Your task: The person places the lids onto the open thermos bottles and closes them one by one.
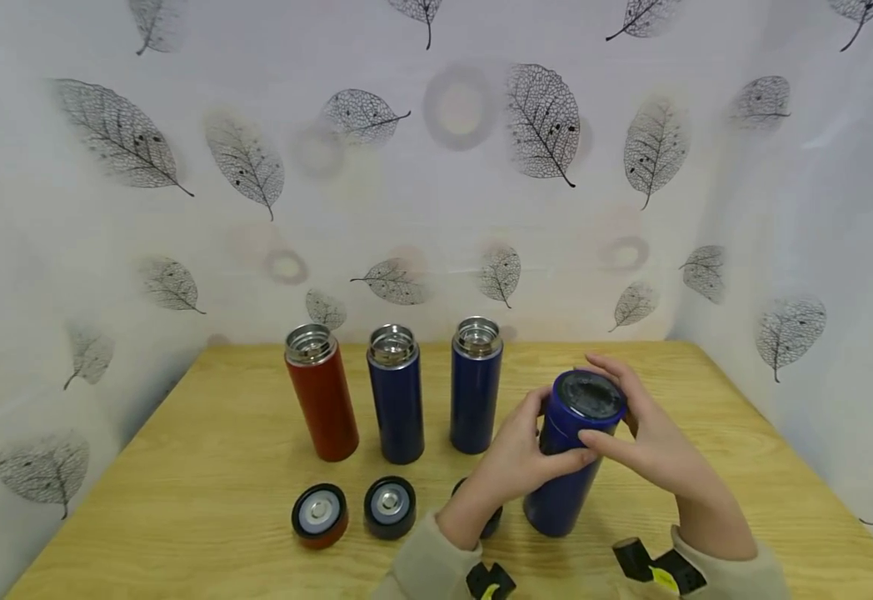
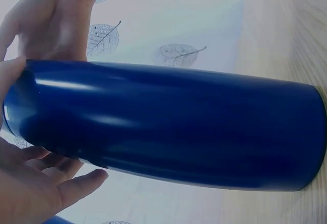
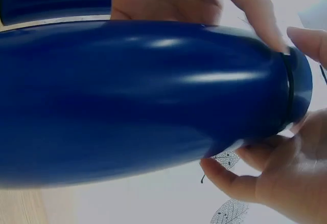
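A dark blue thermos bottle (image 1: 562, 493) stands at the right of the table, its lid (image 1: 590, 395) on the top. My left hand (image 1: 513, 457) holds the bottle's upper body from the left, thumb across the front. From the right, my right hand (image 1: 661, 450) grips the lid, with the thumb in front and the fingers behind. A thin dark seam between lid (image 3: 301, 88) and body shows in the right wrist view. In the left wrist view the bottle's smooth side (image 2: 179, 127) fills the middle.
Left of my hands stand a red bottle (image 1: 324, 404) and two blue bottles, one (image 1: 396, 408) beside the other (image 1: 476, 400), all uncapped. Before them lie a red-edged lid (image 1: 320, 515), a dark lid (image 1: 390, 507) and another lid (image 1: 492, 525) partly behind my left wrist. A leaf-patterned curtain (image 1: 436, 200) hangs behind.
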`<action>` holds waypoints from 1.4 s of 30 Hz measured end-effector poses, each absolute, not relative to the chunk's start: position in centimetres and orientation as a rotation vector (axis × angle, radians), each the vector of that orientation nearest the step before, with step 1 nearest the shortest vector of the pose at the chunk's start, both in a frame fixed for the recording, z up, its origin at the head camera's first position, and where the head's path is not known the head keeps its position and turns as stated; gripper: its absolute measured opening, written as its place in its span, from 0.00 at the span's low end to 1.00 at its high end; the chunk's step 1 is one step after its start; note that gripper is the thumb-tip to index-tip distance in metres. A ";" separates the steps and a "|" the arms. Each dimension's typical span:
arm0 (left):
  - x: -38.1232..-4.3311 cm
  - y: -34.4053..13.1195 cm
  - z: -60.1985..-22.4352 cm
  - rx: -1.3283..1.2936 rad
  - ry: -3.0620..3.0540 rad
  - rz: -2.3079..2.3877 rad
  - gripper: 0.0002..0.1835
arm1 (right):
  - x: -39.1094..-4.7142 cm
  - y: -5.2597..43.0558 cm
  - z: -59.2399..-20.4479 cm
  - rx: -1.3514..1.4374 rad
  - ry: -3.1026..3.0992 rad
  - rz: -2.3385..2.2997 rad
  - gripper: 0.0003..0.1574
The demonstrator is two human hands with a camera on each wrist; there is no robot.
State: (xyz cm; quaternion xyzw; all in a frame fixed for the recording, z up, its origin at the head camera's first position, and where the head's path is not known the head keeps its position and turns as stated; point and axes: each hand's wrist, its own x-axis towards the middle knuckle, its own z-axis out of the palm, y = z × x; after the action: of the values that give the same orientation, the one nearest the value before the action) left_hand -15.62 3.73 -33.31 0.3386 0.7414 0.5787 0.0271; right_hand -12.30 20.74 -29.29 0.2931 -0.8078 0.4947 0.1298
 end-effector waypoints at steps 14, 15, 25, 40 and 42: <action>-15.7 3.9 -33.1 0.992 2.264 1.790 0.34 | -12.4 20.9 -28.8 0.903 -2.274 1.471 0.49; -15.8 4.0 -33.0 0.990 2.266 1.797 0.34 | -12.4 20.9 -28.7 0.895 -2.277 1.460 0.49; -15.6 3.8 -33.3 0.981 2.326 1.818 0.34 | -11.9 20.0 -28.5 0.656 -2.390 1.288 0.48; -15.4 4.0 -33.5 0.977 2.310 1.839 0.31 | -11.2 18.4 -28.8 0.357 -2.477 1.131 0.49; -15.3 3.9 -33.4 0.976 2.330 1.824 0.31 | -11.3 18.4 -28.8 0.374 -2.477 1.131 0.49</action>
State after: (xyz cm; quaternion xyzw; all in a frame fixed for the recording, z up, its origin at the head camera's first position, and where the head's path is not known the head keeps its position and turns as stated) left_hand -15.31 3.93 -33.41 0.3131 0.7477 0.5855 0.0130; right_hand -11.29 18.42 -28.83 0.1335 -0.8838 0.4035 0.1955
